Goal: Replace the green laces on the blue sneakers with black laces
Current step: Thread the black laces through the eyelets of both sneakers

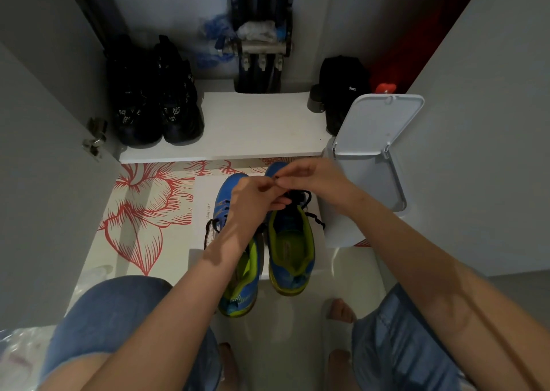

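Left hand (253, 195) and right hand (312, 176) pinch what seems the black lace (302, 195) (tip raised) above one blue sneaker (290, 241).

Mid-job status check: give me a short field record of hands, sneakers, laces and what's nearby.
left hand: pinches the black lace over the right sneaker
right hand: pinches the same lace near its tip
right sneaker: upright on paper, lacing unfinished, one end hanging loose
left sneaker: beside it, black lacing in, ends loose
bin: right of the sneakers, lid open
black shoes: a pair on the shelf behind
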A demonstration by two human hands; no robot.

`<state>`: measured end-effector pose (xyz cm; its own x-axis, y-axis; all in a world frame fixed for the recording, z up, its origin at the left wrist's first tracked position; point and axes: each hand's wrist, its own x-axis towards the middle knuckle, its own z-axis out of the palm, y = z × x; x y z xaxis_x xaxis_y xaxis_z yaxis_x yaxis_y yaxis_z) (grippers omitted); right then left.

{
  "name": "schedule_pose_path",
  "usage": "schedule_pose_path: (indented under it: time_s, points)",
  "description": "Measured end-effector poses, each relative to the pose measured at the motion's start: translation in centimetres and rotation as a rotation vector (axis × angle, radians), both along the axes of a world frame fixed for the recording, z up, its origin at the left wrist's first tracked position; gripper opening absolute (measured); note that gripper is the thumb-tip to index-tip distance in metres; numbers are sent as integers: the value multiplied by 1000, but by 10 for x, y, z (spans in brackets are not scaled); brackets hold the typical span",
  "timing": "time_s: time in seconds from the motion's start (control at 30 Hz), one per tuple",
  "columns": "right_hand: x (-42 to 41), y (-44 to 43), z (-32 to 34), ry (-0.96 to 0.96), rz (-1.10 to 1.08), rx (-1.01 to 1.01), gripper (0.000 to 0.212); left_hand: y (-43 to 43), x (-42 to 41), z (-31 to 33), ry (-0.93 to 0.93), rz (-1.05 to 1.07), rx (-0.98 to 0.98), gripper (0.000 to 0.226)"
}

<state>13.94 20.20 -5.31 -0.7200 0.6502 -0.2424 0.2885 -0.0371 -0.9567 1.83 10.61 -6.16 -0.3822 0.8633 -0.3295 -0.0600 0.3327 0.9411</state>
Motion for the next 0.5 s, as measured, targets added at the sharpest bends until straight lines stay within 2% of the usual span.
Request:
schedule_pose_path:
  time_s: [0.07,0.1,0.2,0.23,0.37,0.43,0.5]
  points:
    - [0,0,0,13,-35,-1,15,0,-1,-1,40,-24,-10,19]
    - [0,0,1,33,-63,-5,16,-1,-3,-4,118,-51,-38,19]
    - [0,0,3,100,-119,-41,17,-4,-10,-12,540,-179,-208,18]
    - [1,0,3,63,-93,-22,18,-6,-10,-15,598,-220,-275,21]
    - [1,-12,-12,-377,225,157,20,-9,-11,-23,584,-333,-415,21]
    - [-1,-19,-21,-482,284,151,19,-9,-14,-26,536,-298,-412,17]
    - [-4,-21,-25,-502,260,158,15,-10,-16,-28,504,-273,-403,16]
